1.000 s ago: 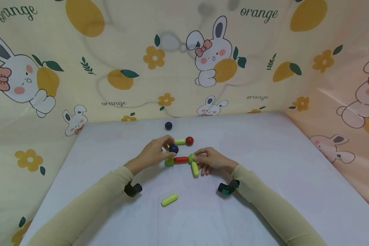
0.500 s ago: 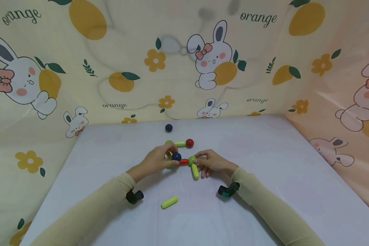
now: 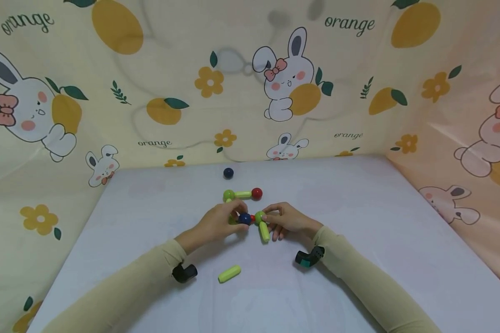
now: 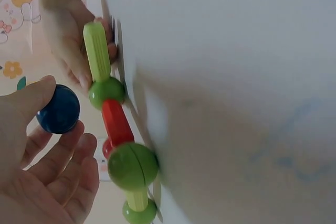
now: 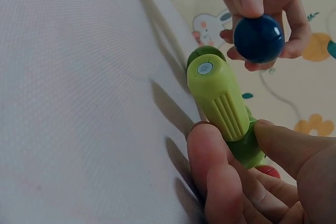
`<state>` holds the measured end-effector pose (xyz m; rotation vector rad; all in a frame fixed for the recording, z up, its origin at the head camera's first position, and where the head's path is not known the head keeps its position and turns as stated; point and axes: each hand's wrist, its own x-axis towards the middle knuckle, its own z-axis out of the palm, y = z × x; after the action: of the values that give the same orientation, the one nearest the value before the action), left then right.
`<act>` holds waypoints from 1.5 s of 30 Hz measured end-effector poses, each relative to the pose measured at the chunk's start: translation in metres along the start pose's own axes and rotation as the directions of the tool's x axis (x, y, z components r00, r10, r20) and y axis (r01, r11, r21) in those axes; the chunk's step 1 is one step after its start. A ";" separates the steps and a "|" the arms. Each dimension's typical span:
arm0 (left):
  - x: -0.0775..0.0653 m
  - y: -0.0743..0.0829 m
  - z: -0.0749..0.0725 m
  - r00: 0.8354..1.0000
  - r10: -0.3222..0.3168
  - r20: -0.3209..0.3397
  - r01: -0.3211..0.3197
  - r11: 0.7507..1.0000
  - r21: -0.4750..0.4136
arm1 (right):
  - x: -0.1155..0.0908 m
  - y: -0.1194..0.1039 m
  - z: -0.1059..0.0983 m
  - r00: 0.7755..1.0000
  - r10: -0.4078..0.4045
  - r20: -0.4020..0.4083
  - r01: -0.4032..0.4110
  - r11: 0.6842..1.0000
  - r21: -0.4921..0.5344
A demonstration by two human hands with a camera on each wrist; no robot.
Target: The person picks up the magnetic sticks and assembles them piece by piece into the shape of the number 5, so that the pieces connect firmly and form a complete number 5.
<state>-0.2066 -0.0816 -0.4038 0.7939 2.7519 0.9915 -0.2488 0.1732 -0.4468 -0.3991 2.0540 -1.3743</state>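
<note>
My left hand [image 3: 218, 223] pinches a dark blue ball [image 4: 59, 109] between thumb and fingers, held above the red rod [image 4: 116, 121] of a toy chain of balls and rods. With thumb and fingers, my right hand [image 3: 292, 219] grips the green ball [image 3: 260, 217] at the chain's near right corner. From that ball a light green rod [image 3: 264, 232] points toward me. The red rod runs left to another green ball [image 4: 132, 166], partly hidden by my left hand in the head view. Farther back come a green ball [image 3: 228, 195], a light green rod [image 3: 243, 194] and a red ball [image 3: 256, 194].
A loose light green rod [image 3: 229, 274] lies on the white tabletop [image 3: 337, 296], nearer to me. Behind the chain sits a second dark blue ball [image 3: 228, 173]. A printed cloth [image 3: 233, 111] hangs along the table's back and sides.
My left hand has carried the blue ball right and slightly toward me, from over the left green ball to over the red rod. The right hand keeps its place on the green ball.
</note>
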 end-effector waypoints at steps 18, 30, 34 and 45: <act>-0.013 0.015 0.033 0.980 0.072 0.187 -0.077 0.997 0.017 | 0.001 0.000 0.000 1.000 -0.005 0.005 0.005 1.000 -0.006; -0.015 0.028 0.048 0.975 0.084 0.207 -0.099 0.993 0.062 | -0.001 -0.002 -0.001 1.000 -0.016 0.014 0.016 1.000 -0.002; -0.015 0.029 0.052 0.978 0.072 0.198 -0.087 0.994 0.069 | 0.000 -0.002 0.000 1.000 -0.016 0.012 0.016 1.000 0.001; -0.009 0.030 0.056 0.973 0.027 0.228 -0.050 0.994 0.095 | 0.000 0.000 0.001 1.000 -0.023 -0.017 0.022 0.998 -0.058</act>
<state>-0.1700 -0.0352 -0.4295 0.9164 2.6144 0.7223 -0.2476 0.1725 -0.4471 -0.4373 2.1140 -1.3384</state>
